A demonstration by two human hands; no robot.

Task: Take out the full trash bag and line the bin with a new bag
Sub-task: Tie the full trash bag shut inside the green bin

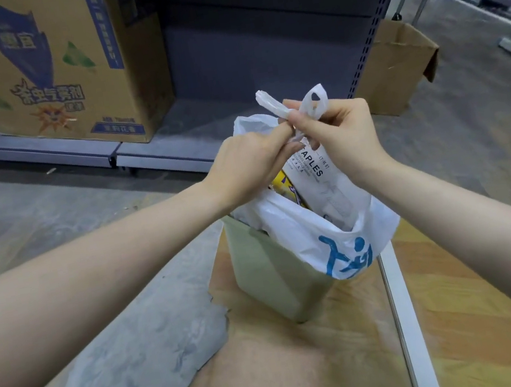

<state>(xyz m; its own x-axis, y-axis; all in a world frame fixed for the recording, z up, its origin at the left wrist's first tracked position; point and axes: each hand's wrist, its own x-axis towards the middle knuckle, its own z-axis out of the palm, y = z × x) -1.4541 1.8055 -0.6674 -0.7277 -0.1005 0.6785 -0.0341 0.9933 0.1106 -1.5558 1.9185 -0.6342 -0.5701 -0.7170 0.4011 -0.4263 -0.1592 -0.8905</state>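
item: white thin plastic trash bag with blue print (337, 240), full, seated in a pale green rectangular plastic bin (266, 277); bag mouth partly open directly below the grip, its lower rim folded over the bin's near edge

grip: left hand (253, 164) and right hand (335, 135) meet above the bin, fingers of both closed and pinching the bag's two twisted white handle loops (287, 105); loop ends stick up just above the fingers; the hands touch at the knuckles

contents, below the grip: white flat carton lettered "aples" (319, 183), tilted; yellow and purple packet (286, 185) beside it, toward the left hand

support: bin stands on a wood-grain board (306, 368), well below the grip

surroundings, beyond the grip: large printed brown cardboard box (46, 68) on a grey metal shelf base (139, 137); smaller plain cardboard box (394, 66) on the right hand's side
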